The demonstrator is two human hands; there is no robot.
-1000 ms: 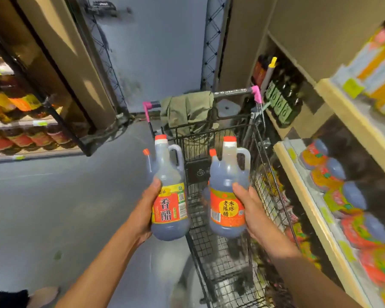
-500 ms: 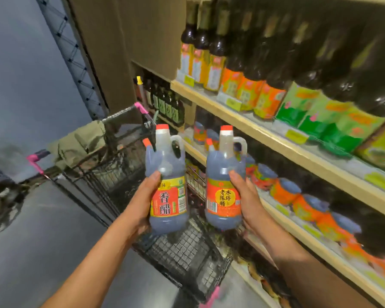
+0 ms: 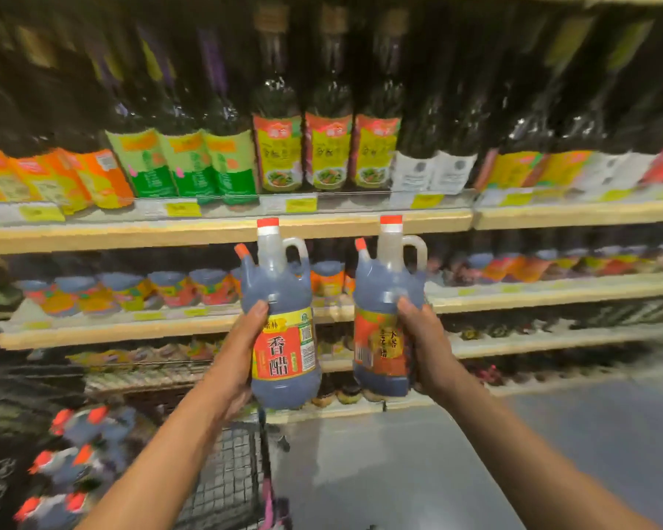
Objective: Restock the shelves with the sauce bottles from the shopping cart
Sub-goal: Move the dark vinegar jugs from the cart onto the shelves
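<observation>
My left hand (image 3: 242, 361) grips a dark vinegar bottle (image 3: 284, 338) with a red and yellow label, a red cap and a handle. Another dark vinegar bottle (image 3: 379, 338), this one with an orange label, is held upright in my right hand (image 3: 422, 346). Both bottles are raised side by side in front of the wooden shelves (image 3: 223, 231). The wire shopping cart (image 3: 226, 483) is at the lower left, and several more red-capped bottles (image 3: 77, 453) lie in it, blurred.
The top shelf carries tall dark bottles (image 3: 326, 147) with coloured labels. The shelf below (image 3: 552, 288) holds rows of small jars. Lower shelves (image 3: 513, 350) carry more goods. Grey floor (image 3: 437, 472) spreads at the lower right.
The view has swung right from the cart to face the shelves squarely. Both hands still hold their bottles, now raised in front of the middle shelves. The cart has shifted to the lower left.
</observation>
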